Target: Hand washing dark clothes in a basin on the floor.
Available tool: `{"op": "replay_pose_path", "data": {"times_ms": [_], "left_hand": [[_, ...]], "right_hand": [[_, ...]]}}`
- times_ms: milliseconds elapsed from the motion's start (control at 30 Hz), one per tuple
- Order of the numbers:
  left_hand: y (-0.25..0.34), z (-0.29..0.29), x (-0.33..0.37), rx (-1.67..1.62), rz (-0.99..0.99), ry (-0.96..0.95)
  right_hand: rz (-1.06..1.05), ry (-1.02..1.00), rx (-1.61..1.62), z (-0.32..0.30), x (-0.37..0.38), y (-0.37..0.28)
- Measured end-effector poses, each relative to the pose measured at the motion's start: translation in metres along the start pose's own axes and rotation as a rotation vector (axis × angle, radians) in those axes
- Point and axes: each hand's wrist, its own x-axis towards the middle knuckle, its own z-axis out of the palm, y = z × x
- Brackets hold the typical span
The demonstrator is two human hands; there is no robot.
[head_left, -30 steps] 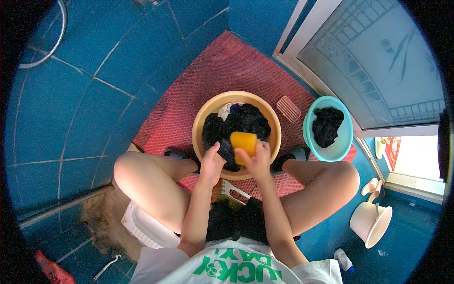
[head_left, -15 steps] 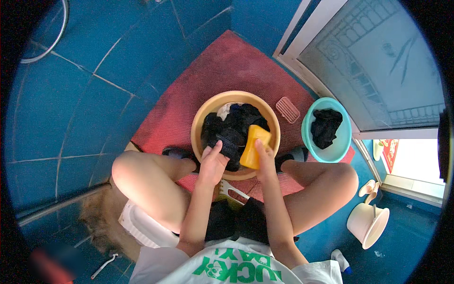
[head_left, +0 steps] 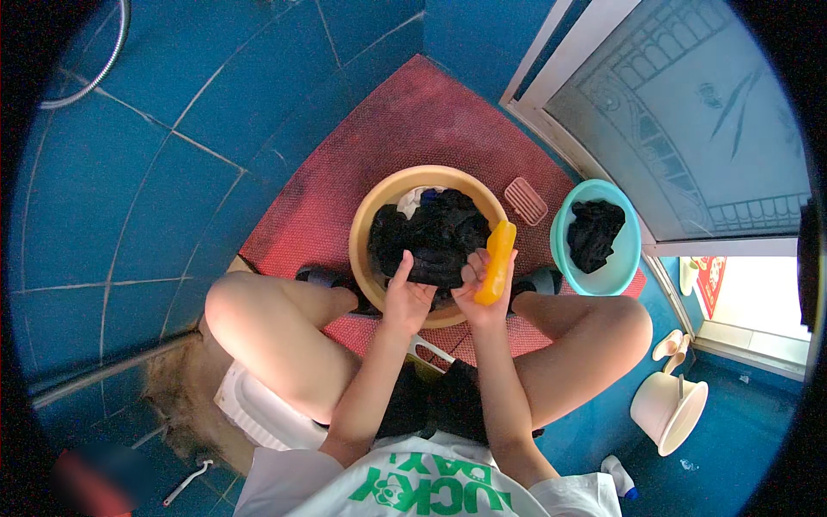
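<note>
A yellow bar of soap (head_left: pixel 497 263) stands on edge in my right hand (head_left: pixel 479 302), pressed between palm and thumb, while the fingertips curl toward the dark cloth. My left hand (head_left: pixel 405 300) grips the near edge of a black cloth (head_left: pixel 433 265), thumb on top. Both hands are over the near side of a yellow-orange basin (head_left: pixel 358 228). Dark wet clothes fill the basin, with a white cloth (head_left: pixel 409 202) showing at its far side. Whether the black cloth is separate from the rest cannot be made out.
Right of the basin lie a pink soap dish (head_left: pixel 526 201) and a turquoise basin (head_left: pixel 633 237) holding a black garment (head_left: pixel 594 233). A red mat (head_left: pixel 362 138) covers the floor. Farther right stand a cream bucket (head_left: pixel 656 401) and a glass door (head_left: pixel 689 121).
My right hand has turned the soap from flat to on edge and moved it slightly right. My left hand has shifted right and nearer, with the black cloth spread between the hands.
</note>
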Motion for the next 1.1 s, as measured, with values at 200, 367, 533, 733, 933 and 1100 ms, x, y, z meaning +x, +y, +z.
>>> {"op": "replay_pose_path", "data": {"times_ms": [200, 367, 533, 733, 933, 1100], "left_hand": [[-0.007, -0.014, 0.014, -0.068, -0.115, 0.000], [-0.008, -0.028, 0.026, -0.083, -0.183, 0.056], [-0.009, -0.061, 0.046, -0.120, -0.202, 0.060], [0.006, -0.098, 0.065, -0.406, -0.383, -0.548], [0.024, -0.011, 0.011, -0.250, 0.011, -0.340], [0.024, -0.014, 0.007, -0.241, 0.051, -0.397]], "right_hand": [[0.094, -0.247, 0.021, 0.016, -0.015, -0.003], [0.005, -0.258, -0.073, 0.036, -0.027, 0.004], [0.073, -0.466, -0.041, 0.036, -0.029, -0.013], [0.055, -0.447, -0.107, 0.030, -0.028, -0.028], [-0.020, 0.046, -0.434, 0.015, -0.018, -0.042], [-0.218, 0.493, -0.372, 0.028, -0.009, -0.025]]}}
